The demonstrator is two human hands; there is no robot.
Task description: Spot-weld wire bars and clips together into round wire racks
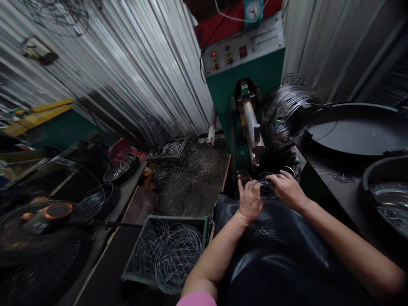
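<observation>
The right hand (288, 189) pinches thin wire (265, 182) between its fingertips, while the left hand (251, 199) is bent at the wire's left side; whether its fingers grip the wire too cannot be told. The wire lies between the two hands, over the far edge of a dark, shiny apron (280, 255) and below the metal arm (251, 123) of a green machine (219, 102). A few loose wire bits (267, 230) lie on the apron, nearer than the hands.

The machine's sloping panel (267, 38) shows a lit red lamp (213, 54), and a teal clock (253, 12) sits at the panel's far edge. Right of the machine stands a thick wire coil (285, 114); farther right, a wide black pan (357, 131) rests on a table, with a dark basin (369, 182) holding shiny metal pieces nearer. To the left of the apron, a green crate (135, 261) is heaped with wire rings (177, 255). More rings cover the floor beyond it, before a corrugated wall (149, 63). A fan (41, 221) stands at near left, blurred.
</observation>
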